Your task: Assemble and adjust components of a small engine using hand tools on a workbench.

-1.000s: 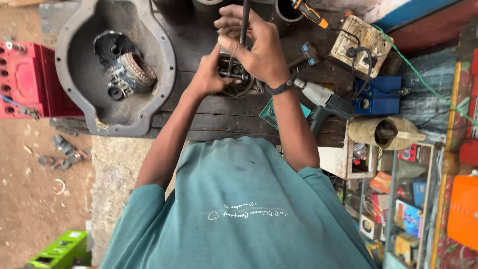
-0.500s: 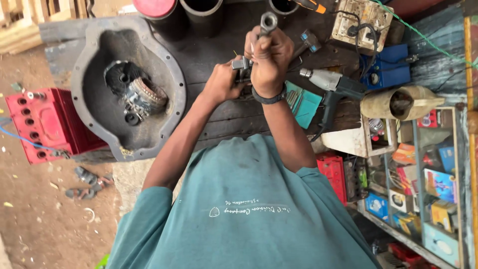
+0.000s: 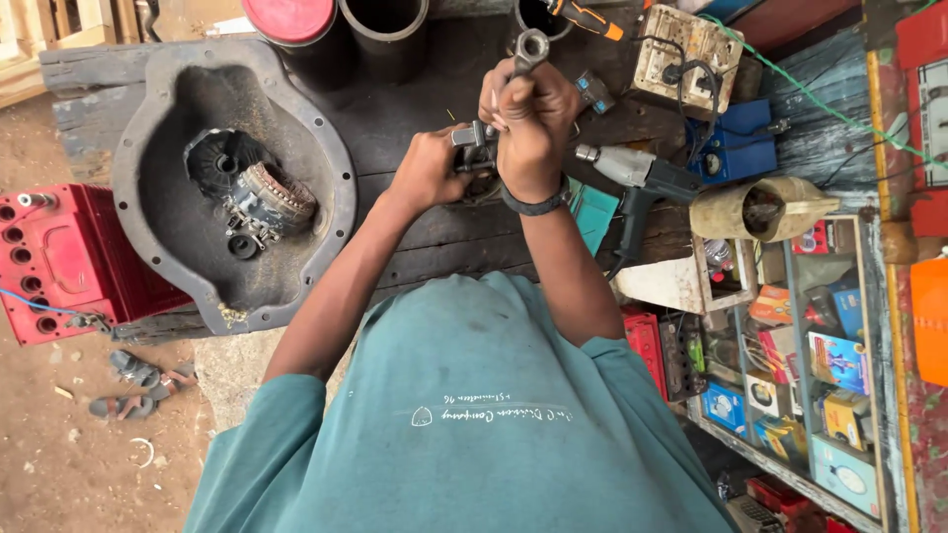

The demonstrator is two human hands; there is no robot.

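A grey housing (image 3: 148,197) w/ a wound rotor (image 3: 269,202) was seen on the bench; red battery (image 3: 59,262) at its edge, drill (image 3: 642,183) opposite.

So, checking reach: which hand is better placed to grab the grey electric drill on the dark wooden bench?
Probably the right hand: the drill lies beside its wrist, though it grips a steel socket tool. The left hand holds a small metal part farther away.

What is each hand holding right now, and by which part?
The right hand is closed round the shaft of a grey metal socket tool, below its round head. The left hand grips a small dark metal part on the wooden bench.
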